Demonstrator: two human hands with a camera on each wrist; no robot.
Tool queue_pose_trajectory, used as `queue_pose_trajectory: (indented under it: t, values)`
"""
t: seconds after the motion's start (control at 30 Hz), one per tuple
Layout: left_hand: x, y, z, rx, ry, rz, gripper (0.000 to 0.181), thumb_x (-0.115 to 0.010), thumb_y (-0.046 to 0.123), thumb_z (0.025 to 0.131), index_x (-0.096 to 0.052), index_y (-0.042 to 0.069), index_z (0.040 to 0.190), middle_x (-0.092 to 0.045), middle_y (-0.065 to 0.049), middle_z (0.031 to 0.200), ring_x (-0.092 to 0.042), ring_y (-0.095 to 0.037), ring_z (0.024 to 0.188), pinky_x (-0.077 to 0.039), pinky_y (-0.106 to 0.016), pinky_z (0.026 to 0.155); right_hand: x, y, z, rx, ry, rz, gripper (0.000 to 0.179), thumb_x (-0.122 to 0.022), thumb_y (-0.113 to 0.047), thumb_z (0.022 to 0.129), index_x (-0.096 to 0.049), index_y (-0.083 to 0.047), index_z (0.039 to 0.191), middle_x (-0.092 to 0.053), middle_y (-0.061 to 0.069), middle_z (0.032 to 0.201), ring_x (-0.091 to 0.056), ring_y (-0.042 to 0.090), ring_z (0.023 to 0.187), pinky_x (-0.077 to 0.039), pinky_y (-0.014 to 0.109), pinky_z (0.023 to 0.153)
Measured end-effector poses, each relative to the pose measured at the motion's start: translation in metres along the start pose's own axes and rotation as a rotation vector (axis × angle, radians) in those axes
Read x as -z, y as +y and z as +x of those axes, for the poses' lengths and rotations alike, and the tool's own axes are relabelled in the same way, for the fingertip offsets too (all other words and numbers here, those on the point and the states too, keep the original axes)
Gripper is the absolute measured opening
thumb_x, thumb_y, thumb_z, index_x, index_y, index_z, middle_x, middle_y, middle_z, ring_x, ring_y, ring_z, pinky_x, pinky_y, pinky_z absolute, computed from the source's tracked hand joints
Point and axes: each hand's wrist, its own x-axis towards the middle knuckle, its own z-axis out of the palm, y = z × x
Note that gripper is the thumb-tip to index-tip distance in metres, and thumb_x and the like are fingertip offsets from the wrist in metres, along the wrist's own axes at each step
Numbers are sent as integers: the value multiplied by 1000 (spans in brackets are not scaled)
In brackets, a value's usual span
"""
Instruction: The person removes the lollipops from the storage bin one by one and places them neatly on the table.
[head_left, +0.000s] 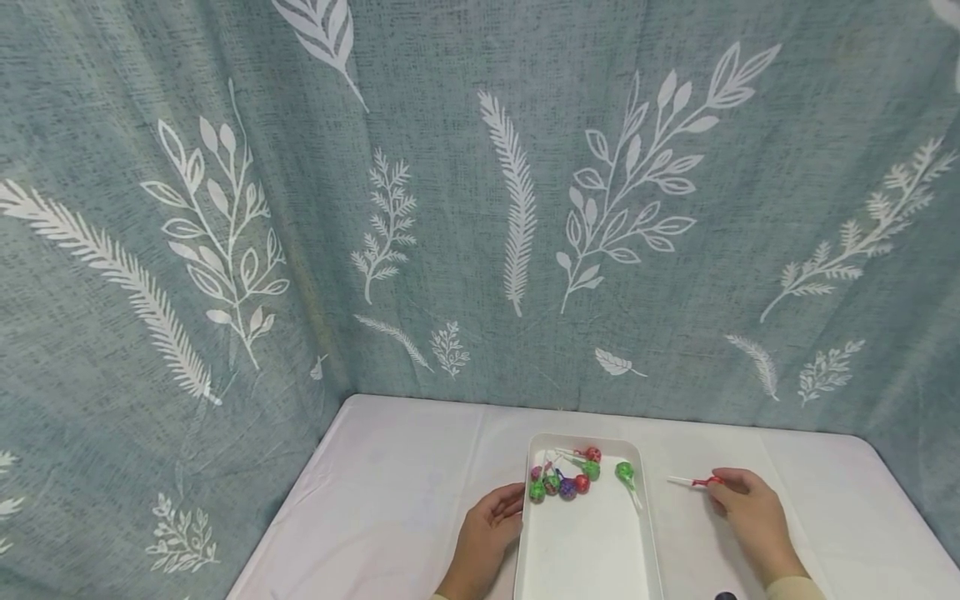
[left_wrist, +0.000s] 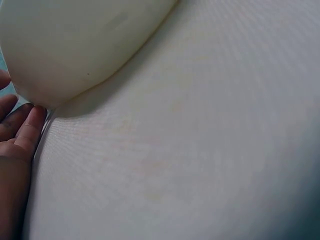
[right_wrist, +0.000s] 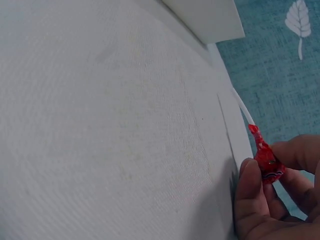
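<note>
Between thumb and fingertips, my right hand (head_left: 750, 504) pinches a red-wrapped lollipop (right_wrist: 267, 162) by its candy head, right of the white tray (head_left: 588, 554). The lollipop's white stick (head_left: 680, 480) points left toward the tray. My left hand (head_left: 487, 529) is at the tray's left side, its fingertips (left_wrist: 36, 114) touching the outer wall low down in the left wrist view. Inside the tray, several lollipops in red, green, purple and pink wrappers cluster at the far left, among them a purple one (head_left: 567, 488). A green lollipop (head_left: 625, 472) lies apart near the right wall.
A white cloth (head_left: 405, 492) covers the table. Behind it hangs a blue-green curtain (head_left: 465, 250) with white leaf prints. A small dark round object (head_left: 725, 596) shows at the bottom edge of the head view, beside the right forearm.
</note>
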Motion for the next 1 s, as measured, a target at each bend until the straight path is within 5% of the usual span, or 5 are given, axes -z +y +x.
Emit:
queue_pose_trajectory:
  t: [1.0]
  values:
    - [-3, 2, -3, 9, 12, -14, 50, -64, 0, 94, -62, -6, 144, -69, -18, 139, -66, -34, 130, -56, -29, 102, 3, 18, 2, 7, 31, -35, 39, -68, -13, 107, -60, 14, 134, -73, 18, 112, -68, 7, 83, -61, 22, 72]
